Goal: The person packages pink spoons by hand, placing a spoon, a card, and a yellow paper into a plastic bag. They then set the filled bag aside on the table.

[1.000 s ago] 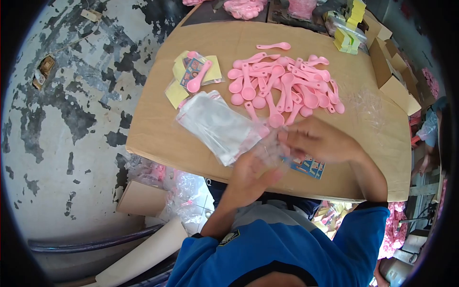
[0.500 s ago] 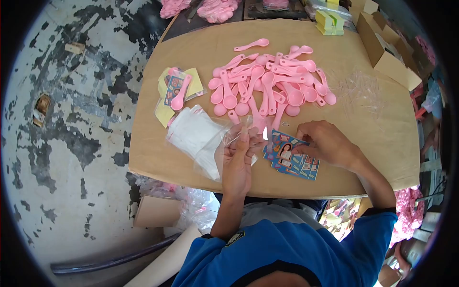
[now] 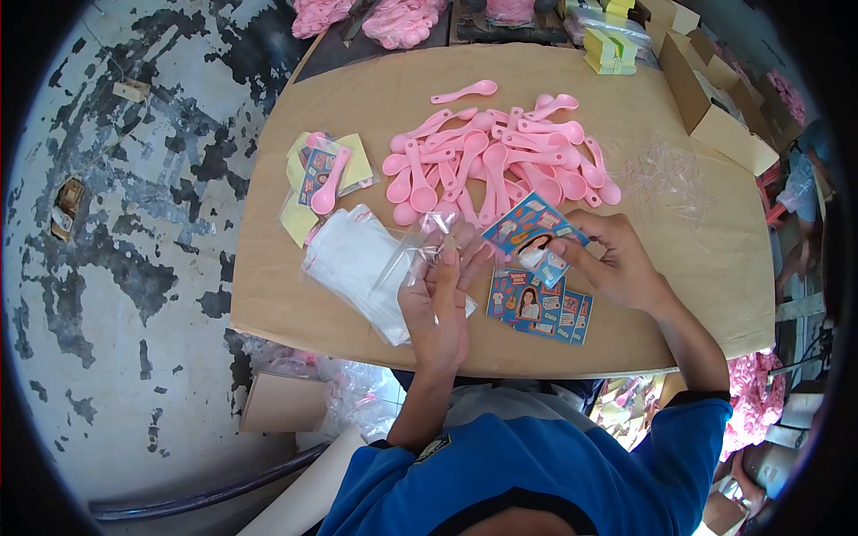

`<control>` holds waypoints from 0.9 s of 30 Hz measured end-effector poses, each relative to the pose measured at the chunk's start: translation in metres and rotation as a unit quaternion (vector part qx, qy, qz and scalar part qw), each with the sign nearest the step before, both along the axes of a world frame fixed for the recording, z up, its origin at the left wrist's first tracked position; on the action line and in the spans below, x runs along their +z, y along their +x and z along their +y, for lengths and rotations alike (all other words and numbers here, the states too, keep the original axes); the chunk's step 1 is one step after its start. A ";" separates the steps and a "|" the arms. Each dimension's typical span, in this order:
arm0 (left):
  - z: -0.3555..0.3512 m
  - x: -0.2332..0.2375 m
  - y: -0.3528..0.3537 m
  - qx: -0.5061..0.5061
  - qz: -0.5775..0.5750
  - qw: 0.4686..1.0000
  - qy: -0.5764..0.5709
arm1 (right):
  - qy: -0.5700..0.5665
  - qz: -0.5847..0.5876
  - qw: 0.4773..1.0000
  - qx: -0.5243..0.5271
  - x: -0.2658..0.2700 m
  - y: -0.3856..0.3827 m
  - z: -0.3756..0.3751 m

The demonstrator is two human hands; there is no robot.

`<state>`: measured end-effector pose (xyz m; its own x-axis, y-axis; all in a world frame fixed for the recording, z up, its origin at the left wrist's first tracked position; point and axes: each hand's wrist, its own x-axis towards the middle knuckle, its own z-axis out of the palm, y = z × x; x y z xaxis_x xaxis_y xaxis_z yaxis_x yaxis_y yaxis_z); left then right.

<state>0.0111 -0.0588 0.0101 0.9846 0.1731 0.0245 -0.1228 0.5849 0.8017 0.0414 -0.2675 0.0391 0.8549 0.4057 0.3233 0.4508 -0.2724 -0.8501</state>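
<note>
My left hand [image 3: 438,299] grips a clear plastic bag [image 3: 402,259], its fingers and thumb pressed together on the film. Between the thumb and fingers of my right hand [image 3: 612,259] is a blue printed card [image 3: 527,228], tilted and raised over the table. Below it lie more blue cards [image 3: 532,308], overlapping on the brown table top. Beside my left hand rests a stack of clear bags [image 3: 353,259] that looks white. Beyond both hands spreads a heap of pink plastic spoons [image 3: 500,156].
At the left lie packed bags with a pink spoon [image 3: 331,181], a card and yellow paper [image 3: 299,214]. Thin clear strips [image 3: 670,179] are scattered at the right. An open cardboard box [image 3: 719,103] and yellow pads [image 3: 610,52] stand at the far edge.
My right hand has lifted one card off the pile and tilted it toward the bag in my left hand. The left hand stays near its place, still on the bag.
</note>
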 end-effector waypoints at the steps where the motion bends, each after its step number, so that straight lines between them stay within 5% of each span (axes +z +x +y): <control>1: -0.001 0.001 0.000 0.006 0.004 1.000 -0.008 | -0.003 0.002 1.000 0.002 0.000 0.001 0.000; 9: -0.006 -0.011 -0.002 -0.012 0.013 1.000 -0.022 | -0.051 0.069 0.996 0.004 0.003 -0.005 0.003; 18: -0.010 -0.004 0.000 -0.018 -0.021 0.999 -0.025 | -0.009 -0.032 0.999 -0.010 -0.002 0.002 -0.001; 27: -0.010 -0.015 -0.002 -0.061 0.030 0.997 0.024 | -0.068 0.052 0.996 0.034 0.003 -0.003 0.002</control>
<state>0.0089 -0.0684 -0.0047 0.9983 0.0513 -0.0291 -0.0042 0.5540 0.8325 0.0382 -0.2655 0.0420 0.8502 0.4973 0.1727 0.3832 -0.3598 -0.8507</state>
